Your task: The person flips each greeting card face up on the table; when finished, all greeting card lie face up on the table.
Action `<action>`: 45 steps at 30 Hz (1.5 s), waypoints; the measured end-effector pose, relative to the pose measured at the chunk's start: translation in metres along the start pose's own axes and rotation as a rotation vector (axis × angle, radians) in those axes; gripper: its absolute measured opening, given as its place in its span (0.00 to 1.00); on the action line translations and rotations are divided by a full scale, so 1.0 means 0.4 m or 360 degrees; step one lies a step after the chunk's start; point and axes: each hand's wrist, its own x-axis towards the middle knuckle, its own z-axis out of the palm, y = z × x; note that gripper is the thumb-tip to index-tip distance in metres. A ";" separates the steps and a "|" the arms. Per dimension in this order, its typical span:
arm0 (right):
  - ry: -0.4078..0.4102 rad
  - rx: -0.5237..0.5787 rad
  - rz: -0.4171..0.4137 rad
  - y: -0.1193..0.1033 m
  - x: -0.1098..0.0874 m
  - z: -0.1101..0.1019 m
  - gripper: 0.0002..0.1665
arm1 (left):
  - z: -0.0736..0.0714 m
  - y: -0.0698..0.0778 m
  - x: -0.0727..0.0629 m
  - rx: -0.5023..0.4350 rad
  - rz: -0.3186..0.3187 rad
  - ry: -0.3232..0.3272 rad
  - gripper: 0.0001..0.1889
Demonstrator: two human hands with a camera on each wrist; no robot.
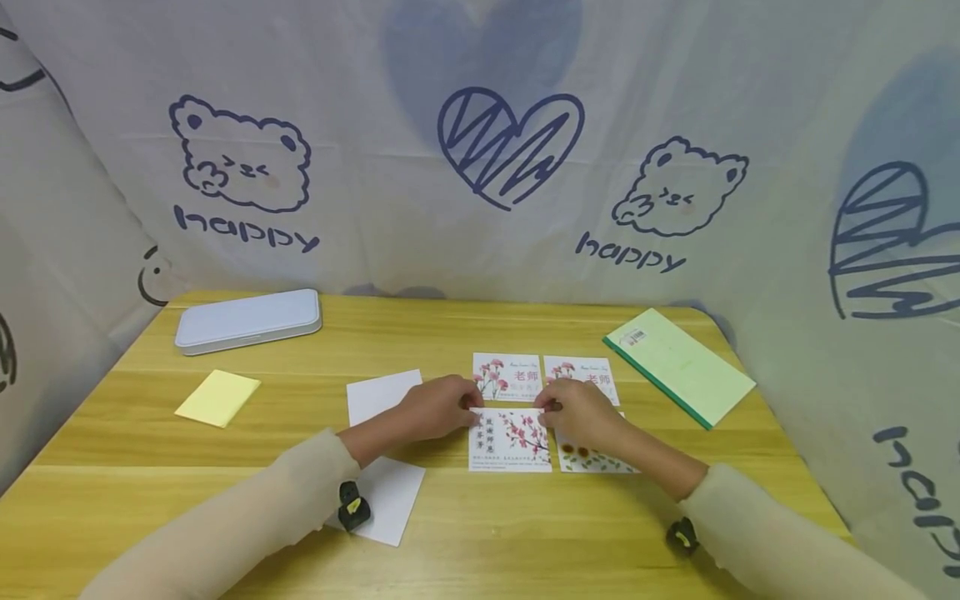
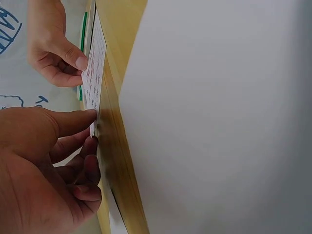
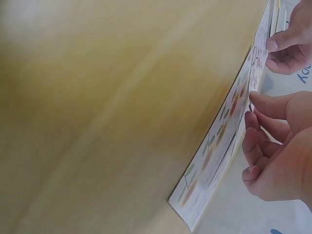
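My left hand [image 1: 438, 406] pinches the upper left corner of a white greeting card [image 1: 510, 443] printed with pink blossoms and Chinese characters. At the card's upper right corner, my right hand [image 1: 588, 410] pinches it between thumb and finger. In the left wrist view the card [image 2: 96, 73] is seen nearly edge-on, gripped at both ends. Partly hidden under my right forearm lies a sunflower card [image 1: 600, 462], flat on the table in the right wrist view. Two carnation cards, one on the left [image 1: 502, 375] and one on the right [image 1: 600, 377], lie side by side just behind.
A white sheet [image 1: 382, 398] lies behind my left forearm and another white sheet [image 1: 393, 500] in front. Farther left are a yellow paper pad [image 1: 217, 398] and a pale pencil case [image 1: 247, 322]. A green-edged notebook [image 1: 678, 367] lies right. Printed cloth hangs behind the table.
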 end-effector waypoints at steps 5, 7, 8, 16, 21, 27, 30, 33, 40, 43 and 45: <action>-0.0012 -0.0011 0.0007 0.001 0.003 0.002 0.06 | 0.002 0.000 0.001 0.0003 0.0001 -0.0011 0.07; -0.0009 -0.0021 -0.0004 0.003 0.004 0.003 0.06 | 0.002 0.000 0.000 -0.0002 0.0001 -0.0017 0.07; -0.0004 -0.0028 -0.0011 0.004 0.004 0.004 0.06 | 0.002 0.000 0.000 -0.0003 0.0002 -0.0020 0.07; 0.0031 -0.0090 -0.0089 0.009 0.001 0.006 0.07 | 0.006 -0.001 0.004 -0.0004 0.0010 -0.0022 0.06; 0.0060 -0.0098 -0.0134 0.012 0.001 0.007 0.04 | 0.008 -0.002 0.006 0.0001 0.0018 -0.0017 0.06; 0.0097 0.0169 -0.0120 0.007 0.002 -0.025 0.08 | -0.004 -0.007 -0.003 -0.0039 0.0034 0.0017 0.09; 0.0144 0.0279 -0.0148 -0.002 0.008 -0.051 0.10 | -0.025 -0.016 -0.017 -0.0064 0.0006 0.0069 0.10; 0.0158 0.0330 -0.0148 -0.018 0.019 -0.069 0.12 | -0.053 -0.035 -0.039 -0.0103 -0.0035 0.0105 0.12; 0.0053 0.0382 -0.0181 -0.070 0.073 -0.053 0.14 | -0.119 -0.120 -0.104 -0.0168 -0.0061 0.0234 0.12; -0.0047 0.0440 -0.0247 -0.104 0.107 -0.034 0.15 | -0.142 -0.174 -0.131 -0.0191 -0.0093 0.0284 0.13; -0.0125 0.0483 -0.0305 -0.131 0.131 -0.020 0.17 | -0.156 -0.214 -0.145 -0.0222 -0.0120 0.0290 0.14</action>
